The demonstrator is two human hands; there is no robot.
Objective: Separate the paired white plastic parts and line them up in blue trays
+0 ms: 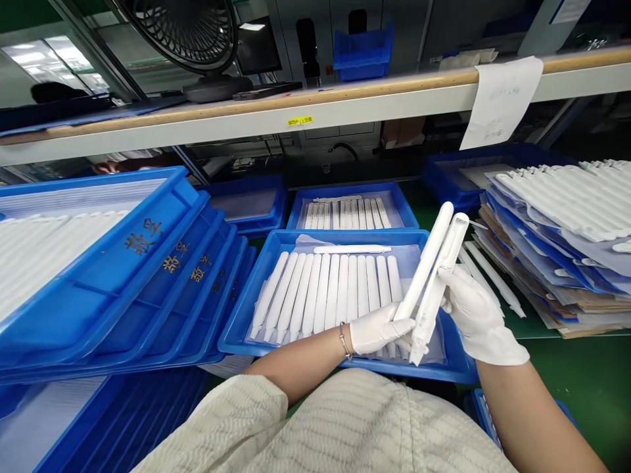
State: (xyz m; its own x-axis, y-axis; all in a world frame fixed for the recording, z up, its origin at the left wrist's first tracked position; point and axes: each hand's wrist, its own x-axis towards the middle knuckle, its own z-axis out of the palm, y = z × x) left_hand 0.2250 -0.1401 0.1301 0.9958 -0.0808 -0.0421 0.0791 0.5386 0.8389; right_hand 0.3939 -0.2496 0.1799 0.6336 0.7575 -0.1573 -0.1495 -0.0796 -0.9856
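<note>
Two long white plastic shells stand tilted side by side above the right part of a blue tray [236,322]. My left hand [377,328], in a white glove, is closed around the lower part of the smooth-backed shell [426,257]. Its fingertips reach the second shell [446,259], whose hollow inner side faces me. My gloved right hand [476,312] grips that second shell from the right, fingers partly hidden behind it. In the tray, a row of similar white shells [323,289] lies on a translucent sheet, with one shell [352,249] crosswise above them.
Stacked blue trays [197,289] rise at the left. Behind is another blue tray [409,210] of white parts. At the right, layered sheets bear white parts [566,203], with loose shells [495,276] beside them. A shelf edge [355,108] crosses above, holding a fan [187,33].
</note>
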